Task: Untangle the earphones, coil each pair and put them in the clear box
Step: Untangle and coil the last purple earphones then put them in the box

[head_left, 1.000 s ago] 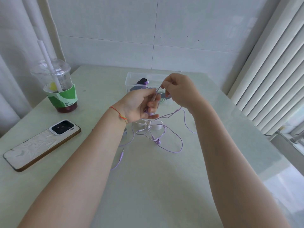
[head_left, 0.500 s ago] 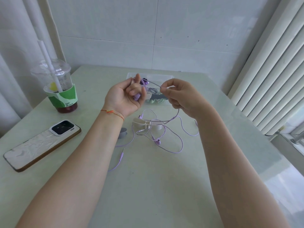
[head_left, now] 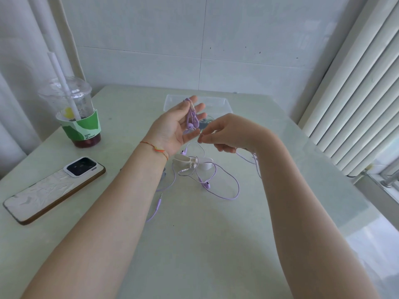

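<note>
My left hand (head_left: 178, 126) is held palm up above the table with its fingers straight. A small coil of purple earphone cable (head_left: 191, 118) with an earbud lies across those fingers. My right hand (head_left: 228, 132) pinches the same thin purple cable just beside the left hand's thumb. From there the cable drops to a loose purple tangle (head_left: 224, 186) on the table, whose jack plug (head_left: 158, 203) lies near my left forearm. The clear box (head_left: 218, 102) stands behind my hands, with dark earphones partly hidden inside.
White clip-like pieces (head_left: 194, 164) lie among the tangle. A phone (head_left: 54, 188) rests face down at the left. A plastic drink cup with a straw (head_left: 77, 117) stands at the back left. The table's right edge runs beside window blinds (head_left: 356, 93).
My left hand has opened from a grip to a flat palm, showing the coil on its fingers. My right hand dropped slightly and moved closer to the left thumb with the cable.
</note>
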